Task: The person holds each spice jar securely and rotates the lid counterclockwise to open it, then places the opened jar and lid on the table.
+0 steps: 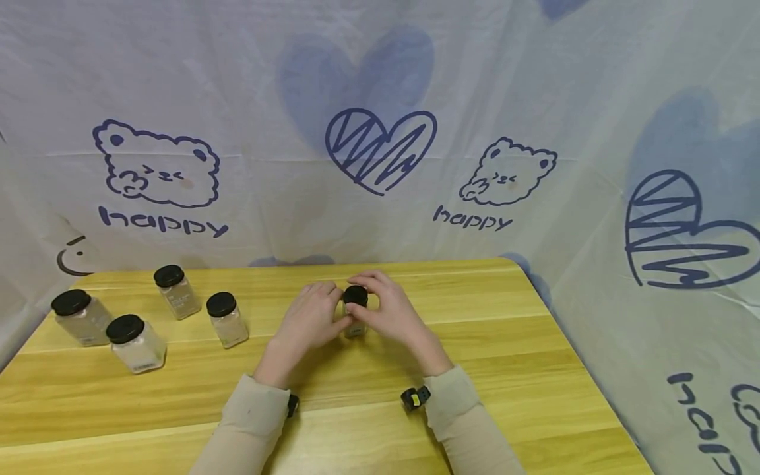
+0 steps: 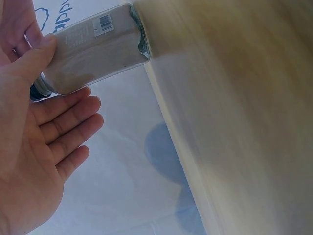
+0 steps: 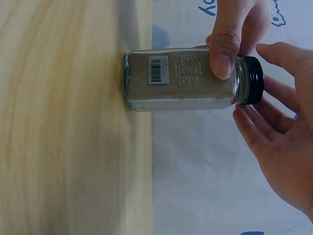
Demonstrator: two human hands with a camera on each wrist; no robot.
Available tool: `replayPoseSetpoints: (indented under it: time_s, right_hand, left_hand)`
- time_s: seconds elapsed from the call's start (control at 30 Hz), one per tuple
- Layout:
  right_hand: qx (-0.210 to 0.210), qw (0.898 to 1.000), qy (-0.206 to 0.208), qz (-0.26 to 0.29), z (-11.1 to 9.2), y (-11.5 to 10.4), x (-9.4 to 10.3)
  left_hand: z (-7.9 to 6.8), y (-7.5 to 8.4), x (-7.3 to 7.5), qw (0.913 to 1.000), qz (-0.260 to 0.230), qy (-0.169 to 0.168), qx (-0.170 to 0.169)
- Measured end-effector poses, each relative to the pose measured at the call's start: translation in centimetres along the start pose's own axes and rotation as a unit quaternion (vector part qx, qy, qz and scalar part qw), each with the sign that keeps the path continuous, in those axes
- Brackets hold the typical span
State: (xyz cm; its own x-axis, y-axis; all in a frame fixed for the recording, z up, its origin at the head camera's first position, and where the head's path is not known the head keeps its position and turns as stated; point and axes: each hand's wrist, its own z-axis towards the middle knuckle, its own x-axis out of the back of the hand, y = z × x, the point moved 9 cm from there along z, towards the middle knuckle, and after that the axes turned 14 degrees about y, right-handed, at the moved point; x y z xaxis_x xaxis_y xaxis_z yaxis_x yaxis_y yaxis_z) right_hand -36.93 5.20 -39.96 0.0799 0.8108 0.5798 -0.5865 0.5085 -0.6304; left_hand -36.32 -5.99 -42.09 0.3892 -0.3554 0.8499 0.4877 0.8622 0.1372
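Note:
A square-sided glass jar (image 3: 181, 88) with a barcode label and pale brownish contents stands upright on the table. My left hand (image 1: 309, 315) holds its upper body, the thumb laid on the labelled side below the neck; its other fingers extend past the jar in the left wrist view. Around the jar's black lid (image 3: 255, 81) my right hand (image 1: 394, 313) curls its thumb and fingers, the tips right at the lid's edge. The lid sits on the neck. In the head view both hands partly cover the jar.
Several more black-lidded jars stand at the left of the wooden table (image 1: 510, 382): one farther back (image 1: 181, 298), one nearer the hands (image 1: 230, 326), a wide one in front (image 1: 141, 349) and another at the far left (image 1: 86, 323). A printed cloth (image 1: 267, 185) hangs behind the table.

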Motion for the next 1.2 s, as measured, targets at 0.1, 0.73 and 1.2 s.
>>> replayPoseSetpoints:
  time_s: [0.1,0.73,1.2]
  right_hand:
    - [-0.007,1.000,0.012,-0.004,0.03,0.12,0.12]
    - [-0.017,0.999,0.005,-0.032,-0.05,0.34,-0.12]
    - [0.001,0.999,0.004,-0.032,-0.04,0.25,-0.14]
  left_hand:
    - [0.00,0.01,0.00,1.0000,0.001,-0.002,0.000]
    - [0.03,0.14,0.17,1.0000,-0.002,0.003,-0.003]
    - [-0.02,0.08,0.22,1.0000,0.000,0.009,0.002]
